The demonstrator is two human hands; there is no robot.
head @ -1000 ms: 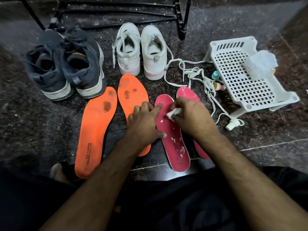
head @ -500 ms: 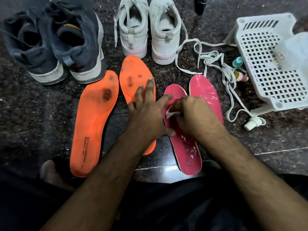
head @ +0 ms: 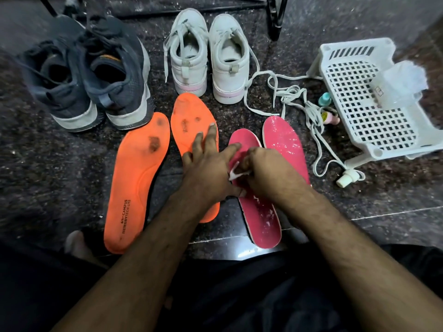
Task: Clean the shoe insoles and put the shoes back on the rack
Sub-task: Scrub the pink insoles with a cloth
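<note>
Four insoles lie on the dark stone floor. Two are orange with dark stains, the left orange insole and the right orange insole. Two are pink, the left pink insole and the right pink insole, both flecked with white. My left hand lies flat with fingers spread, pressing on the right orange insole and the left pink one. My right hand pinches a small white wipe against the left pink insole. Dark grey sneakers and white sneakers stand behind.
A white plastic basket lies at the right with a clear bag on it. Loose white laces, two small bottles and a white cap lie beside it. Black rack legs stand at the back. My bare foot shows at lower left.
My left fingers have spread out over the orange insole. My right hand with the wipe has slid nearer along the pink insole. The camera view has shifted.
</note>
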